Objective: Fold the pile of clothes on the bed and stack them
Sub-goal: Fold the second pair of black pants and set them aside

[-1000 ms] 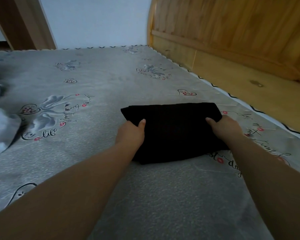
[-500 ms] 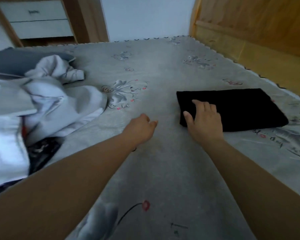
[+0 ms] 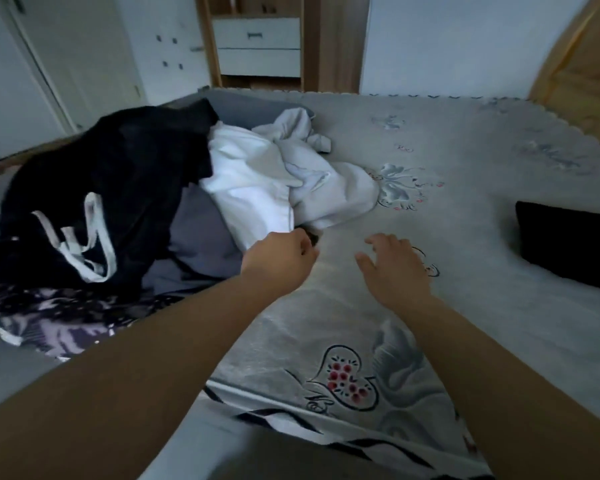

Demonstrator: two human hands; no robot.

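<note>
On the left of the bed (image 3: 465,209) lies the unfolded pile: a black garment with white straps (image 3: 94,188) heaped over a grey one (image 3: 194,230), a purple patterned piece (image 3: 49,317) in front of them, and crumpled white clothes (image 3: 274,174) on the pile's right side. The left hand (image 3: 278,258) has swung over from the middle of the bed to the near edge of the white clothes; its fingers are curled, but whether they already pinch cloth or something small and dark at their tips I cannot tell. The right hand (image 3: 392,268) has lifted off the folded black garment (image 3: 568,247) and now hovers over bare bedspread, fingers straight and spread, holding nothing. That folded piece sits alone at the far right, well apart from both hands. I judge one garment done and the next pick starting, probably a white one.
</note>
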